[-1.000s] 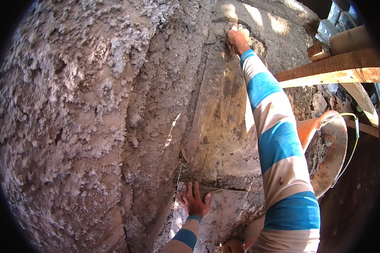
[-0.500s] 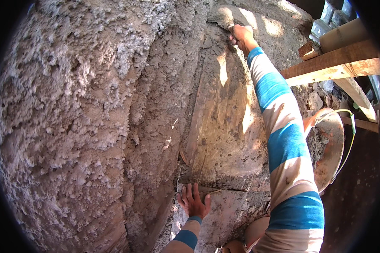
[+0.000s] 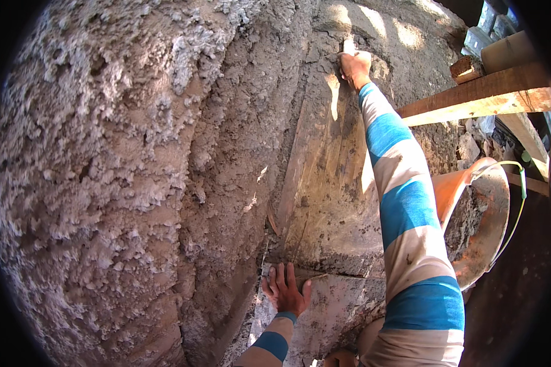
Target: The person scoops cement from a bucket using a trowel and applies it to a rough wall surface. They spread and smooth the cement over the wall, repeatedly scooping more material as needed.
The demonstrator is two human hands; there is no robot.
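My right hand (image 3: 355,66) is closed at the upper end of a weathered wooden board (image 3: 324,183), in rough wet grey mortar. A small pale piece shows above its fingers; I cannot make out what it holds. My left hand (image 3: 285,287) rests with fingers spread on the board's lower part, by a cross seam and a thin splinter. Rough lumpy plaster (image 3: 104,171) covers the surface left of the board. An orange bucket (image 3: 487,220) with pale, crusted mortar and a wire handle sits right of my right forearm.
Wooden beams (image 3: 483,98) jut in at the right, with a short offcut (image 3: 465,68), a tan cylinder (image 3: 505,52) and clear plastic bottles (image 3: 493,27) beside them. Rubble (image 3: 468,147) lies under the beams. The bucket and beams border my right arm's space.
My right hand, still closed, has shifted and turned at the board's top, and now sits slightly lower in view. My left hand stays spread at the same place on the board.
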